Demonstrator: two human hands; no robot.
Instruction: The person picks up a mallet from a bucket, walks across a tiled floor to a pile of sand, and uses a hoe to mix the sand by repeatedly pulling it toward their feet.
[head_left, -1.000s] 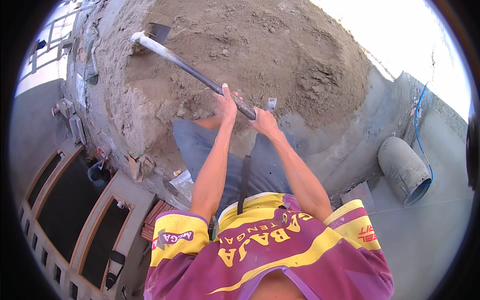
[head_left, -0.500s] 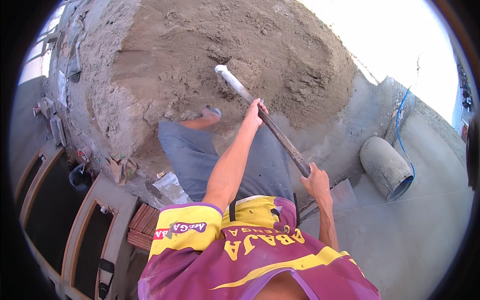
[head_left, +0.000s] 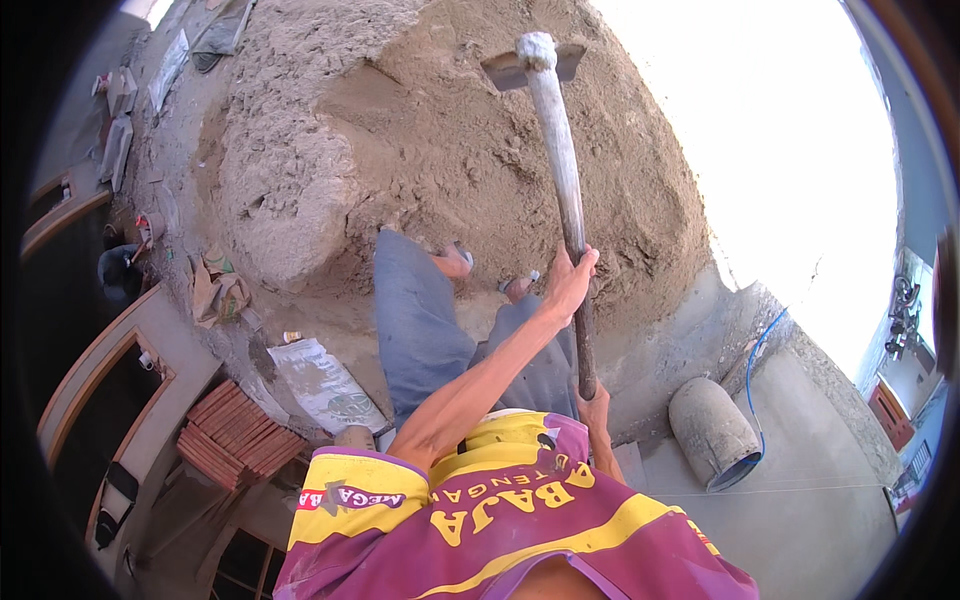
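The hoe [head_left: 563, 165] has a wide blade [head_left: 508, 73] and a whitish-to-brown handle [head_left: 568, 195].

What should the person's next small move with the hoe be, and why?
Perhaps pull the hoe back: left hand and right hand both grip its handle, and its blade is out over the sand, though contact is unclear.

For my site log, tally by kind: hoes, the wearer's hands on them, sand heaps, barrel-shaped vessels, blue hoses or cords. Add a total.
Hoe: 1
Left hand and right hand on it: 2
Sand heap: 1
Barrel-shaped vessel: 1
Blue hose or cord: 1
Total: 6
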